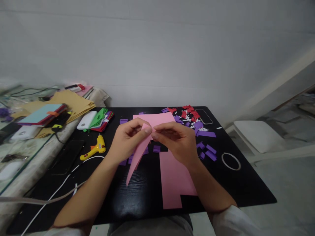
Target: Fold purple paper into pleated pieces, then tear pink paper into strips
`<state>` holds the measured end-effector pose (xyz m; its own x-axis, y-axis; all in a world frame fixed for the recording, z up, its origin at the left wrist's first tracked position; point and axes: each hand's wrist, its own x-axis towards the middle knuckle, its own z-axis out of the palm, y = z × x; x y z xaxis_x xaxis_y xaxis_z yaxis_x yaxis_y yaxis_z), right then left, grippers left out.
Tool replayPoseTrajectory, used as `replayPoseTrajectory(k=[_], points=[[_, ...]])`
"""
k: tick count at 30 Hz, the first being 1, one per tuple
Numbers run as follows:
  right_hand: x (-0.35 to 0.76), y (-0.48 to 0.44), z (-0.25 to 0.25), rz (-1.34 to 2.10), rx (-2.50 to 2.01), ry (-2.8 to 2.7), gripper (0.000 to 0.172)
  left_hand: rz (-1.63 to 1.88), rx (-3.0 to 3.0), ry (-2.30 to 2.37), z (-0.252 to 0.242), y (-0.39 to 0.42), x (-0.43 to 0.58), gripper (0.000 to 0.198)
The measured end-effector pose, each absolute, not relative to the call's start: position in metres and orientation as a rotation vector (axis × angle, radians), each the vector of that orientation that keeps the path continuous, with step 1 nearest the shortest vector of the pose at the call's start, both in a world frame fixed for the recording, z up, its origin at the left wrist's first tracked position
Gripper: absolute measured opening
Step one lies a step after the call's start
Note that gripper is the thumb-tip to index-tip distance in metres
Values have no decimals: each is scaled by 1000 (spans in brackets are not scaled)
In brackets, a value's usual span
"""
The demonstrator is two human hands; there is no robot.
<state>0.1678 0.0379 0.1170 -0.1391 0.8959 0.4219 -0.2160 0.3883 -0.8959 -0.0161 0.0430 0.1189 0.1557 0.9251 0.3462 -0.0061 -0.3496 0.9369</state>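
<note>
Between my two hands, a folded strip of pink paper (pixel 138 153) hangs above the black table, its long end pointing down toward me. My left hand (pixel 131 137) pinches it between thumb and fingers. Close against it, the fingertips of my right hand (pixel 175 137) grip the same strip near its upper end. Behind the hands lies a pink sheet (pixel 157 118). Another cut pink sheet (pixel 173 183) lies flat, partly under my right forearm. Small folded purple pieces (pixel 157 149) are scattered around and beneath the hands.
A yellow glue gun (pixel 94 148) with a white cord lies left on the black table (pixel 236 186). Behind it are a white box (pixel 86 120) and colored paper bundles (pixel 99 118). Red and white scraps (pixel 188 114) sit back right, near a ring (pixel 231 161).
</note>
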Motion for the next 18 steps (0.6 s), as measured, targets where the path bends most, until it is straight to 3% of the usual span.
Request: replayPoseTrajectory(k=[18], points=[[178,49,119,1015,-569,-1531,14,1275,1554,924,120,44,-20,19]])
